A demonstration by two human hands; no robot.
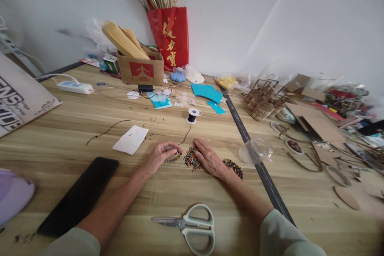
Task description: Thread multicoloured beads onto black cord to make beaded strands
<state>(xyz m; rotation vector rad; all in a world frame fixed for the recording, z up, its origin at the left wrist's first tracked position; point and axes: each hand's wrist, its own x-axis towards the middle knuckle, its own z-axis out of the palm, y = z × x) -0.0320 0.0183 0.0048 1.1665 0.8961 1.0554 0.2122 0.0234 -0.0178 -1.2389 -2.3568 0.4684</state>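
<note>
My left hand (pixel 160 155) pinches a short string of small multicoloured beads (pixel 173 160), which curves beneath its fingertips. Loose beads (pixel 192 158) lie in a pile on the wooden table (pixel 168 196) between my two hands. My right hand (pixel 208 158) rests flat at the pile's right edge, fingers stretched out and touching the beads. Partly behind my right wrist lies a coiled beaded strand (pixel 234 168). A white spool of black cord (pixel 193 116) stands beyond the hands, its cord running down toward the left hand.
Scissors (pixel 195 224) lie in front of me, with a black phone-like slab (pixel 79 196) to the left. White paper (pixel 131 140) is beyond it. A clear plastic cup (pixel 255 151) lies right of the hands. Wicker pieces and cardboard (pixel 318 124) crowd the right; a red bag (pixel 171 40) stands behind.
</note>
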